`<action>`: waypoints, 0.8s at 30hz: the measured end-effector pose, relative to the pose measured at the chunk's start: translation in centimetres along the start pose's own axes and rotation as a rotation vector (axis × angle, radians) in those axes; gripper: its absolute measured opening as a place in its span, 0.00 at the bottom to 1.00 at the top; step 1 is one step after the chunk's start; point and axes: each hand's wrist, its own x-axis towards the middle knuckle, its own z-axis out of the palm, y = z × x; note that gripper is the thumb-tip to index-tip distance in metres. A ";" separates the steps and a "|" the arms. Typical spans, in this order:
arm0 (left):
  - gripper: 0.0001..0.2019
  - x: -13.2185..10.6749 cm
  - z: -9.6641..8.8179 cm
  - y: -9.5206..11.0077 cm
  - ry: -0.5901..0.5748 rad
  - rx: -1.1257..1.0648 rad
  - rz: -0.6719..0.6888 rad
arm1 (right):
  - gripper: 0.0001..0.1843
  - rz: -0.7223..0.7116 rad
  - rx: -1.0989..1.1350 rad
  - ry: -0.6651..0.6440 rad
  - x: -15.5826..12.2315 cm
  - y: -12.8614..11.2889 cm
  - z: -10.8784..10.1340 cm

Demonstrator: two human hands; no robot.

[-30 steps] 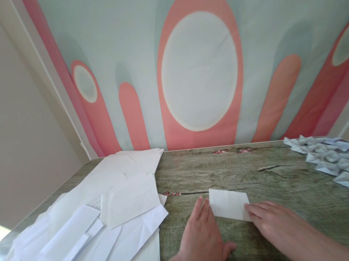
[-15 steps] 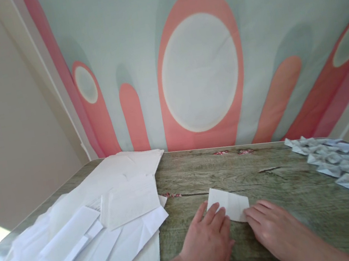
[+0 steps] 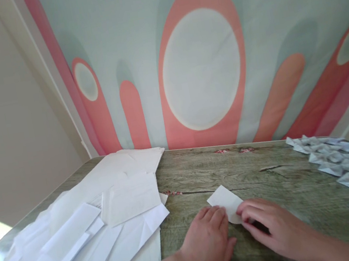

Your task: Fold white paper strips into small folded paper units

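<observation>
A small folded piece of white paper (image 3: 226,200) lies on the wooden-looking tabletop, turned so one corner points away from me. My left hand (image 3: 207,241) rests with its fingertips laid flat on the paper's left side, the thumb apart from them. At the right corner, my right hand (image 3: 272,225) pinches the paper's edge between thumb and fingers. The fingers hide the paper's lower left and right edges.
Loose white sheets and folded strips (image 3: 88,235) cover the left of the table (image 3: 195,172). Rows of folded white paper pieces (image 3: 345,163) stand along the right edge. A wall with a pink-and-green printed sheet (image 3: 135,43) rises behind the table.
The paper has become smaller and more pointed, its right part now folded over. The left fingers have drawn closer together, and the right hand has opened out between thumb and fingers at the corner.
</observation>
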 end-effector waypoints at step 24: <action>0.21 0.2 0.0 -0.5 -0.020 -0.076 -0.001 | 0.13 0.232 0.230 0.072 0.5 2.8 1.3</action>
